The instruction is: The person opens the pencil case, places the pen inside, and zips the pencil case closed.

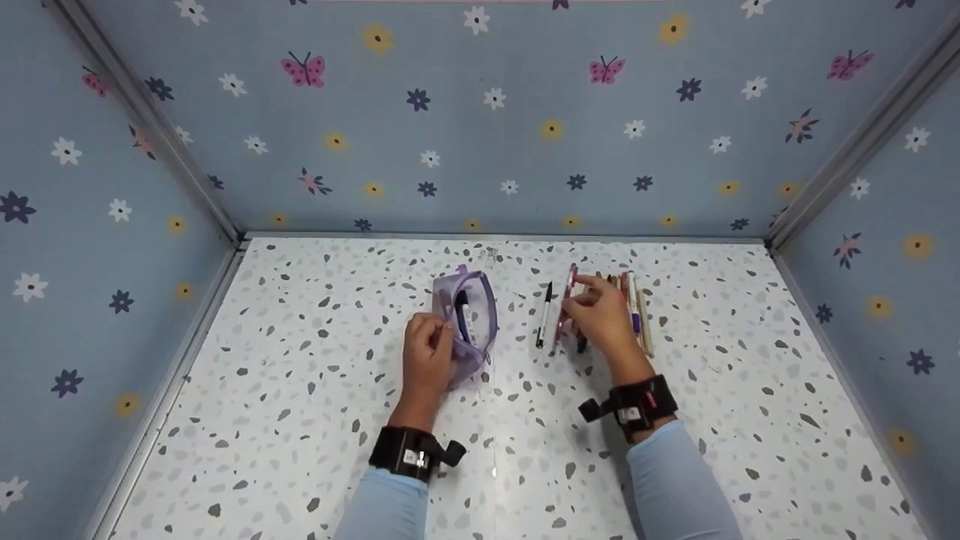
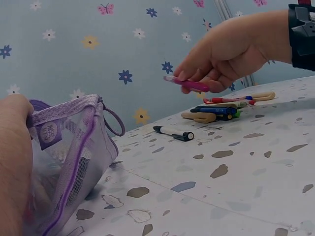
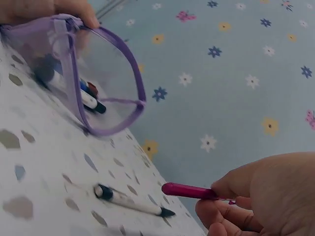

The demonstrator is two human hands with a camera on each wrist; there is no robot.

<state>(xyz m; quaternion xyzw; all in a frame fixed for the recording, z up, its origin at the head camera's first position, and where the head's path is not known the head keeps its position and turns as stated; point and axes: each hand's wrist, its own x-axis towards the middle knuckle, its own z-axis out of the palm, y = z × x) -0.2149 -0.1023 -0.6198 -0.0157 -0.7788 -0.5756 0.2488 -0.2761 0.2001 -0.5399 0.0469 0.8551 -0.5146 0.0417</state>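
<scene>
A purple mesh pencil case (image 1: 486, 311) lies open on the table, and my left hand (image 1: 428, 346) grips its near left edge. Inside it shows a white-and-dark marker (image 1: 466, 321); the right wrist view also shows other pens there, partly blurred. My right hand (image 1: 602, 311) pinches a magenta pen (image 3: 189, 191) between thumb and fingers, lifted above the table in the left wrist view. Between case and right hand lies a white pen with black ends (image 1: 544, 315), touched by neither hand. Beside and partly under the right hand rests a pile of pens (image 2: 216, 112).
At the right of the pile lie a white marker with a purple end (image 1: 634, 304) and a tan pen (image 1: 646, 322). A small clear object (image 1: 491, 255) sits near the back edge. Patterned panels (image 1: 495, 150) enclose the speckled table (image 1: 300, 420) at the back and sides.
</scene>
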